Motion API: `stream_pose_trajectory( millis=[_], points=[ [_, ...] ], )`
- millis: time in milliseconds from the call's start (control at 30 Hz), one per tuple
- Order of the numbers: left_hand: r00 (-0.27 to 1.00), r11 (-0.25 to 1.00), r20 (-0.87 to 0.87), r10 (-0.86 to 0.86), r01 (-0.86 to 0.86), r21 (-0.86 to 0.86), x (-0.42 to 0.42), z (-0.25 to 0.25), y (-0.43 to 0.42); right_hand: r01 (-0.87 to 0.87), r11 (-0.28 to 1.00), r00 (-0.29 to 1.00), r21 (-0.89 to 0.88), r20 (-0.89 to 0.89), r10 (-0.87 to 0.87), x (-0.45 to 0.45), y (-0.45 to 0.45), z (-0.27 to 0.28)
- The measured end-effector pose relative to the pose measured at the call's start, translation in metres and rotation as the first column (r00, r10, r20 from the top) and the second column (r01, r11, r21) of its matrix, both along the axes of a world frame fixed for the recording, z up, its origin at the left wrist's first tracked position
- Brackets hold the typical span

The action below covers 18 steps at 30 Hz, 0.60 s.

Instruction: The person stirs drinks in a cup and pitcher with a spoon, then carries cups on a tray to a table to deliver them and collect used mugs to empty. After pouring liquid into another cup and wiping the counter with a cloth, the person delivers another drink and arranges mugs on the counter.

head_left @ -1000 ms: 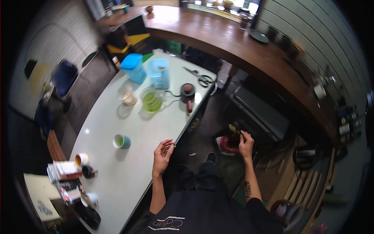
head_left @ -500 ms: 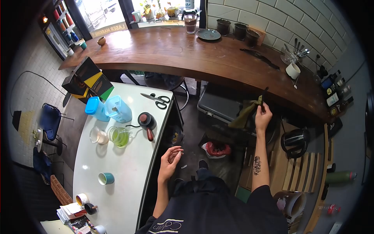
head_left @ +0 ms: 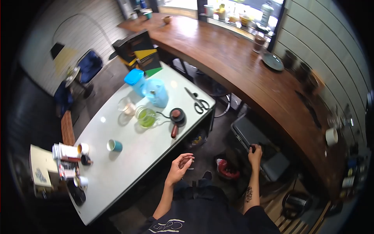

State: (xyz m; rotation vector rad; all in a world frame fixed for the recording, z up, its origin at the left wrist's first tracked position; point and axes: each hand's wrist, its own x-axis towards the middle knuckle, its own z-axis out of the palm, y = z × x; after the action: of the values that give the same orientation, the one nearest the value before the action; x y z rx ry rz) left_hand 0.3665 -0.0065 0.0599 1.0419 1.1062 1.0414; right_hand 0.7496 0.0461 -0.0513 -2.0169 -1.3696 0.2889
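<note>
My left hand is over the floor beside the white table, loosely curved, fingers partly apart and nothing visible in it. My right hand is at the grey case on the floor, its fingers closed round something small and dark that I cannot make out. On the table are a teal cup, a glass jug of green liquid, a glass with pale contents, a dark round tool with a red-brown handle, and scissors.
Two blue containers and a black-yellow box are at the table's far end. A wooden counter curves along the right, carrying a plate and a white cup. A red bag lies on the floor.
The view has turned and tilted between frames. Half a second ago my right hand held up a green cloth-like thing; now the hand is lower, by the case, and that thing is not clearly visible.
</note>
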Motion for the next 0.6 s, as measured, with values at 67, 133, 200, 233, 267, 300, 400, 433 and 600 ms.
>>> stream_pose_trajectory(
  millis=[67, 133, 200, 233, 267, 300, 400, 433, 600],
  points=[
    [0.996, 0.996, -0.007, 0.084, -0.084, -0.001, -0.009, -0.002, -0.004, -0.167, 0.985, 0.978, 0.035, -0.121, 0.170, -0.036, 0.025, 0.020],
    [0.978, 0.978, 0.003, 0.208, -0.208, -0.001, -0.023, -0.002, -0.012, -0.289, 0.950, 0.918, 0.116, -0.247, 0.310, -0.081, 0.042, 0.044],
    [0.952, 0.952, 0.008, 0.305, -0.305, 0.019, -0.036, 0.000, -0.018, -0.391, 0.909, 0.852, 0.144, -0.318, 0.416, -0.121, 0.055, 0.065],
    [0.931, 0.930, 0.019, 0.363, -0.364, 0.045, -0.045, -0.001, -0.022, -0.441, 0.878, 0.815, 0.186, -0.327, 0.478, -0.140, 0.059, 0.075],
    [0.908, 0.905, 0.032, 0.418, -0.420, 0.070, -0.052, -0.002, -0.024, -0.486, 0.843, 0.775, 0.228, -0.333, 0.537, -0.157, 0.062, 0.085],
    [0.876, 0.873, 0.045, 0.480, -0.482, 0.076, -0.058, 0.002, -0.028, -0.526, 0.812, 0.749, 0.254, -0.315, 0.584, -0.174, 0.063, 0.096],
    [0.781, 0.772, 0.082, 0.619, -0.625, 0.118, -0.080, 0.001, -0.036, -0.613, 0.731, 0.639, 0.300, -0.356, 0.682, -0.216, 0.060, 0.118],
    [0.747, 0.737, 0.084, 0.660, -0.665, 0.122, -0.088, 0.002, -0.038, -0.625, 0.720, 0.630, 0.301, -0.350, 0.694, -0.227, 0.059, 0.121],
    [0.604, 0.586, 0.176, 0.777, -0.797, 0.146, -0.144, -0.005, -0.043, -0.722, 0.638, 0.502, 0.266, -0.433, 0.749, -0.277, 0.049, 0.126]
  ],
)
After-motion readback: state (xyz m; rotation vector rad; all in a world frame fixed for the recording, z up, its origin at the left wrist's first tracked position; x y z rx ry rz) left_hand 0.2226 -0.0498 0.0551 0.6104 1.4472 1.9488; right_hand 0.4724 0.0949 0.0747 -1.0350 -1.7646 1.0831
